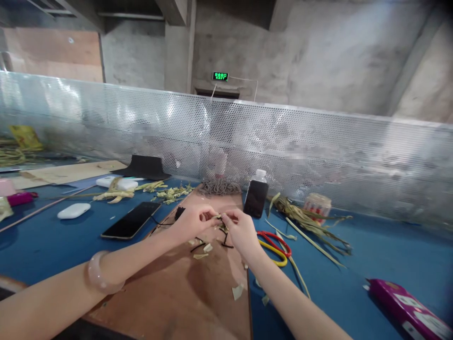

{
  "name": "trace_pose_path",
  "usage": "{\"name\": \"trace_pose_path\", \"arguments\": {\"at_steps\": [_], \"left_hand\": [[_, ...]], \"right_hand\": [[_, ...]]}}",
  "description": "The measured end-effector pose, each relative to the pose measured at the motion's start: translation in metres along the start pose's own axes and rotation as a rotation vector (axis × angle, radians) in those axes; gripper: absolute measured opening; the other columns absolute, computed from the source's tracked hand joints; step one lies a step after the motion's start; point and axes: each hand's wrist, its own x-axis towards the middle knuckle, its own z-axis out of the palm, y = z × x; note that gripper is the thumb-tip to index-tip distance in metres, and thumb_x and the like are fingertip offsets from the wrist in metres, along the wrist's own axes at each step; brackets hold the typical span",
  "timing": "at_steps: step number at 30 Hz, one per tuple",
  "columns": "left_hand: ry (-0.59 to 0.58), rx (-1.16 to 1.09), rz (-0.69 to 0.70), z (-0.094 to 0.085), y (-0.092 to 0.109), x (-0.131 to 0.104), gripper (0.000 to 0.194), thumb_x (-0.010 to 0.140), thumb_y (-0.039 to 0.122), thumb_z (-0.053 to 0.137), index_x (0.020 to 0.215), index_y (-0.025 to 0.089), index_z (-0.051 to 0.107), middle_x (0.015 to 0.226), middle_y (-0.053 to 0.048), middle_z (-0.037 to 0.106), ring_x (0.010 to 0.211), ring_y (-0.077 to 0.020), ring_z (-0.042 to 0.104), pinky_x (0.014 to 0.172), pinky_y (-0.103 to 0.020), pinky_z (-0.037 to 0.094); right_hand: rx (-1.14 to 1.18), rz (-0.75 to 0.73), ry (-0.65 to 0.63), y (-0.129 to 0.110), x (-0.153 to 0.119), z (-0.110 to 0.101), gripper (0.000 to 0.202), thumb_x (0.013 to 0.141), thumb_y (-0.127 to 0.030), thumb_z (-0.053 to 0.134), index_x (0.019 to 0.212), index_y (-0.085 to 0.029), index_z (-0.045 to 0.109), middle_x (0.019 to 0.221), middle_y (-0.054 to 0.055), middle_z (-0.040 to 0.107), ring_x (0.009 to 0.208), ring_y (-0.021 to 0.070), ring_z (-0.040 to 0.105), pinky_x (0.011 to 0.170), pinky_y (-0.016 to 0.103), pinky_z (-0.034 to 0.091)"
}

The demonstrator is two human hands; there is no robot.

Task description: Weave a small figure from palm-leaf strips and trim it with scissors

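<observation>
Over a brown wooden board [170, 297], my two hands meet at the fingertips. My left hand [194, 220] pinches a small pale green strip [218, 216], which looks like plant leaf. On the same strip, the thumb and fingers of my right hand [242, 231] are closed from the other side. Its ends are mostly hidden by the fingers. Below them lie thin black cord pieces [226, 244] and pale leaf scraps [207, 247]. Red loop handles [289, 246] and yellow loop handles [282, 260], like those of scissors, lie right of my right wrist.
A black phone [130, 221] and white earbud case [74, 211] lie left. Another phone [255, 198] leans on a bottle [261, 175]. Dried leaves [300, 212] and a purple packet [406, 307] are right. Grey cord [219, 187] lies before the perforated metal screen [283, 127].
</observation>
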Motion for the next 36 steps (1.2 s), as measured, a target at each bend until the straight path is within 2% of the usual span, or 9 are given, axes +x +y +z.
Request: {"name": "trace_pose_path", "arguments": {"at_steps": [3,5,9,14,18,22,29,33,36], "left_hand": [[0.009,-0.038,-0.019,0.000,0.000,0.000,0.029,0.076,0.044,0.063,0.082,0.016,0.066,0.067,0.000,0.060,0.059,-0.0135,0.050,0.055,-0.024,0.037],[-0.029,-0.112,-0.008,0.000,-0.002,0.001,0.030,0.082,0.045,0.056,0.085,0.017,0.065,0.072,-0.001,0.062,0.065,-0.0148,0.053,0.058,-0.025,0.039],[-0.080,-0.239,0.014,0.002,-0.007,0.002,0.033,0.087,0.044,0.045,0.078,0.017,0.061,0.070,0.000,0.056,0.065,-0.0143,0.051,0.058,-0.024,0.041],[-0.060,-0.287,-0.029,0.004,-0.003,0.002,0.028,0.085,0.042,0.049,0.078,0.017,0.059,0.066,0.002,0.052,0.059,-0.0125,0.048,0.055,-0.023,0.040],[-0.011,-0.323,-0.092,0.002,0.000,0.002,0.028,0.084,0.042,0.051,0.072,0.017,0.057,0.063,0.002,0.052,0.055,-0.0120,0.049,0.056,-0.024,0.041],[0.026,-0.359,-0.133,0.003,-0.004,0.004,0.029,0.082,0.044,0.052,0.077,0.017,0.059,0.067,0.002,0.054,0.057,-0.0129,0.051,0.058,-0.025,0.042],[0.087,-0.510,-0.284,0.006,-0.009,0.005,0.030,0.078,0.045,0.057,0.077,0.016,0.063,0.071,0.000,0.058,0.061,-0.0139,0.054,0.058,-0.025,0.043],[0.107,-0.605,-0.319,0.007,-0.010,0.004,0.030,0.077,0.044,0.059,0.078,0.015,0.063,0.075,-0.002,0.059,0.066,-0.0149,0.056,0.057,-0.024,0.043],[0.095,-0.638,-0.321,0.007,-0.009,0.004,0.029,0.077,0.042,0.060,0.079,0.014,0.064,0.077,-0.003,0.061,0.069,-0.0155,0.057,0.057,-0.023,0.043]], "right_hand": [[0.055,0.033,0.029,-0.002,0.000,-0.001,0.019,0.068,-0.032,0.064,0.071,-0.013,0.068,0.071,0.007,0.069,0.070,0.0200,0.059,0.068,0.031,0.043],[0.110,0.070,0.041,-0.002,-0.001,-0.002,0.023,0.068,-0.034,0.064,0.074,-0.012,0.070,0.071,0.007,0.069,0.069,0.0188,0.059,0.068,0.030,0.043],[0.229,0.140,0.043,-0.001,-0.001,-0.003,0.028,0.068,-0.036,0.065,0.078,-0.010,0.071,0.074,0.007,0.070,0.069,0.0166,0.059,0.067,0.028,0.043],[0.348,0.195,-0.020,-0.004,-0.002,-0.002,0.027,0.066,-0.036,0.068,0.075,-0.011,0.071,0.070,0.005,0.068,0.068,0.0159,0.059,0.067,0.027,0.043],[0.450,0.229,-0.061,-0.004,-0.003,0.000,0.029,0.071,-0.041,0.064,0.080,-0.014,0.069,0.078,0.006,0.069,0.070,0.0161,0.060,0.067,0.027,0.045],[0.503,0.273,-0.085,-0.001,-0.003,0.002,0.029,0.071,-0.041,0.063,0.081,-0.014,0.068,0.079,0.006,0.069,0.068,0.0157,0.061,0.068,0.027,0.046],[0.550,0.339,-0.141,0.001,-0.003,0.005,0.019,0.065,-0.027,0.053,0.072,-0.016,0.067,0.067,0.006,0.070,0.066,0.0187,0.063,0.068,0.031,0.048],[0.513,0.321,-0.143,0.001,-0.005,0.005,0.020,0.060,-0.020,0.060,0.077,-0.014,0.070,0.070,0.004,0.071,0.071,0.0176,0.064,0.073,0.029,0.047],[0.472,0.302,-0.122,0.002,-0.006,0.005,0.021,0.061,-0.024,0.069,0.078,-0.013,0.071,0.071,0.004,0.071,0.071,0.0163,0.063,0.075,0.029,0.046]]}}
